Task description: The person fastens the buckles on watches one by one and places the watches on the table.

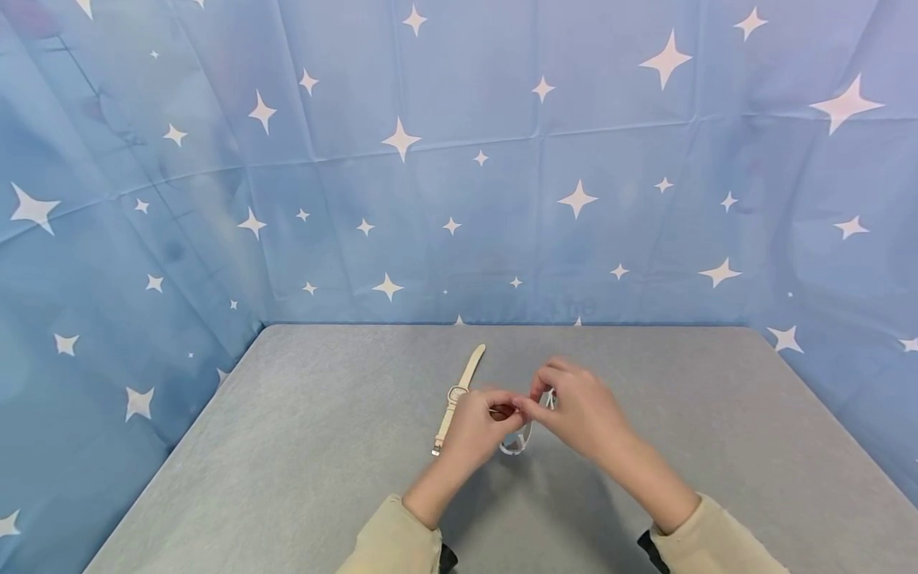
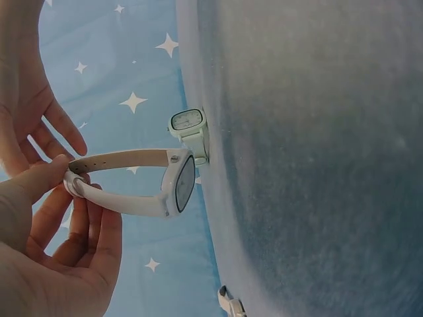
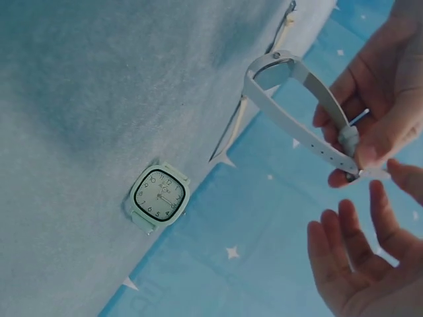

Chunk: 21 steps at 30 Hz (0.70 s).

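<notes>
White watch (image 2: 180,188) hangs in the air above the grey worktop (image 1: 287,430), a little right of the middle, its strap bent round into a loop and its case lower than the fingers. Left hand (image 1: 476,426) pinches the strap beside the buckle, where the two ends meet, between thumb and forefinger. Right hand (image 1: 584,406) comes in from the right with thumb and forefinger gripping the strap's tip; its other fingers are spread loosely.

Just left of the left hand, a cream watch (image 1: 457,394) lies flat on the worktop with its strap stretched out from near to far, the buckle at the near end. A pale green watch (image 3: 159,193) with a squarish, dark-rimmed dial rests to the right of the cream one, apart from both hands. Beige sleeves (image 1: 394,542) cover the forearms, and a blue cloth (image 1: 459,183) with white stars hangs along the far and left sides.
</notes>
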Available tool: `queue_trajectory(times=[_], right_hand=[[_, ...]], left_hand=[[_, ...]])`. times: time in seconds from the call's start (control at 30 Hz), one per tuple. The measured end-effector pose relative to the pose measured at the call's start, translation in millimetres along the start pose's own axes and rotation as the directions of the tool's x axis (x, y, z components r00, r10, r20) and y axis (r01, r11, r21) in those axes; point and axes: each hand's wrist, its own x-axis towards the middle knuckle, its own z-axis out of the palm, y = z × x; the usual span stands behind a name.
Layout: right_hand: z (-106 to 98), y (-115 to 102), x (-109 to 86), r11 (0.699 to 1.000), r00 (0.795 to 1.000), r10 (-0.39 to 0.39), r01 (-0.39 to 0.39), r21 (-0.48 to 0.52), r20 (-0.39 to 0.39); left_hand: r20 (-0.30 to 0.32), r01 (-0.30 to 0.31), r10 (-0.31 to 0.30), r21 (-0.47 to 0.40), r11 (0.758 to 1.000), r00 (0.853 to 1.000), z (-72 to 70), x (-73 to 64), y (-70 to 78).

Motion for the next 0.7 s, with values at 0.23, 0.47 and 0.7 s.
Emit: queue_trajectory(times=[0.23,0.47,0.7], right_hand=[[0.4,-0.9,-2.3,0.999,0.999,0.027,-0.027,-0.018,0.037],[0.3,1.4,-4.8,0.996,0.997,0.071,-0.071,0.054,-0.008],[-3.4,2.4,-5.8,0.990,0.995,0.095,-0.092,0.109,-0.020]], left_hand=[[0.016,-0.044,0.042,0.192,0.980,0.999,3.7,-1.0,-0.7],[0.067,-0.063,0.038,0.427,0.902,0.997,4.5,-2.8,1.1],[0.084,-0.042,0.006,0.436,0.899,0.996,4.9,-2.6,-2.0]])
